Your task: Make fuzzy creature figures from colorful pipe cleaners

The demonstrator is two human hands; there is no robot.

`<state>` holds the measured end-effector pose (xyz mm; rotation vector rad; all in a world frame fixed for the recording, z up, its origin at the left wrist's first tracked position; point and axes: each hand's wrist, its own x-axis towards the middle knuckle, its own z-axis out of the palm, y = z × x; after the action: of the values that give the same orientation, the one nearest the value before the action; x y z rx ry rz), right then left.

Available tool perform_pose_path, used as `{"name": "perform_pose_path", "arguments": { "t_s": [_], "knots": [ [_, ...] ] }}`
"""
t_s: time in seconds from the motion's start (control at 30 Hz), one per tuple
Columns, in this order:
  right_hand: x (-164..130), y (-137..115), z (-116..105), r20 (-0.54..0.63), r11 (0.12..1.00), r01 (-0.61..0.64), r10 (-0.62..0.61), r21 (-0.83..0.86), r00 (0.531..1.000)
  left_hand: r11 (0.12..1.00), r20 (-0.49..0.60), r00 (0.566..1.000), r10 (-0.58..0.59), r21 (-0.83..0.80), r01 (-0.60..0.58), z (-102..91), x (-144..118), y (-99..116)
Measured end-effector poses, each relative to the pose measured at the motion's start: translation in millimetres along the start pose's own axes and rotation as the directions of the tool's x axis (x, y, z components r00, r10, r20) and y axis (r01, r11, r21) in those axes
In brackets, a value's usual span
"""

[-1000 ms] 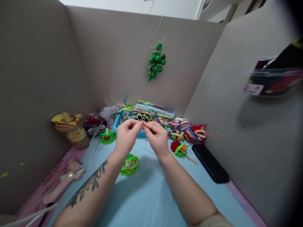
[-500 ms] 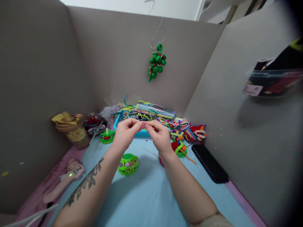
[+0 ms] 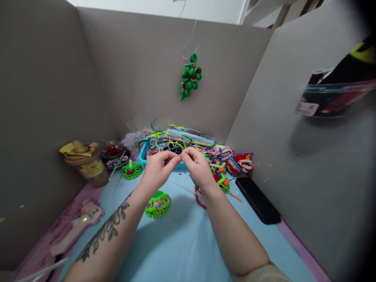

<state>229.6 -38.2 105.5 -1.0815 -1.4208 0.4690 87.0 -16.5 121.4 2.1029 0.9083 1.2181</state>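
Left hand (image 3: pixel 159 167) and right hand (image 3: pixel 196 165) pinch closed, fingertips close together; any held piece's long axis and direction, I cannot tell.

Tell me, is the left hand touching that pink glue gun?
Apart. The head view shows it: blue table surface is visible between the left hand and the pink glue gun.

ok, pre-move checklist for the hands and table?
1. Left hand and right hand in view, fingertips together: ok.
2. Piece between the fingertips identifiable: cannot tell, too small.
3. Glue gun showing its green light: ok.
4. Red-handled tool fully visible: not ok, right forearm partly covers it.
5. Nearest green fuzzy piece on the blue surface: ok.
6. Phone apart from right forearm: ok.
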Motion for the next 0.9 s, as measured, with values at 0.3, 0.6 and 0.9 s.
{"name": "perform_pose_path", "arguments": {
  "t_s": [0.3, 0.6, 0.9],
  "knots": [
    [0, -1, -2, 0.048, 0.999, -0.003, 0.004, -0.038, 0.999, 0.998, 0.014, 0.998, -0.056, 0.016, 0.056, -3.5, 2, 1],
    [2, 5, -5, 0.275, 0.903, -0.270, 0.180, 0.335, 0.944, 0.951, 0.114, 0.980, -0.160, -0.248, 0.184, -8.3, 6, 0],
    [2, 12, 3, 0.250, 0.881, -0.262, 0.172, 0.393, 0.953, 0.916, 0.086, 0.981, -0.173, -0.353, 0.192, 0.1, 3, -4]
  ]
}}
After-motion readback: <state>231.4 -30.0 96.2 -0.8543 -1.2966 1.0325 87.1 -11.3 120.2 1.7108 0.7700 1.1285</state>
